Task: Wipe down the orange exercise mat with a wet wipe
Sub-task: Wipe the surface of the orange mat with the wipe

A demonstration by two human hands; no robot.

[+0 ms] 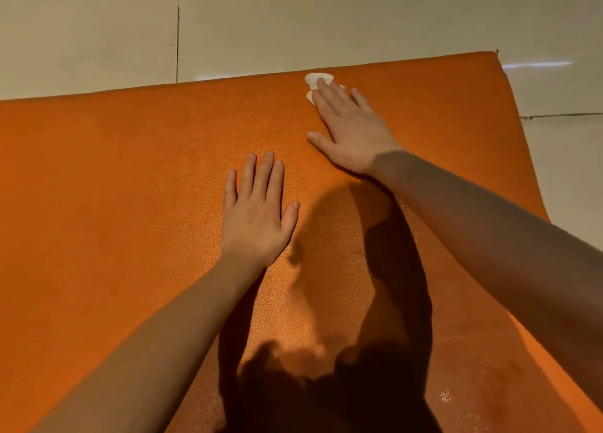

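Note:
The orange exercise mat (130, 178) lies flat on the floor and fills most of the view. My right hand (349, 129) stretches toward the mat's far edge, fingers straight, pressing a white wet wipe (315, 79) onto the mat; only the wipe's far part shows past my fingertips. My left hand (256, 214) lies flat on the middle of the mat, palm down with fingers straight and slightly spread, holding nothing.
Pale floor tiles (293, 18) with dark grout lines lie beyond the mat's far edge and to its right. My shadow darkens the near part of the mat. Wet streaks glisten on the mat at the lower right.

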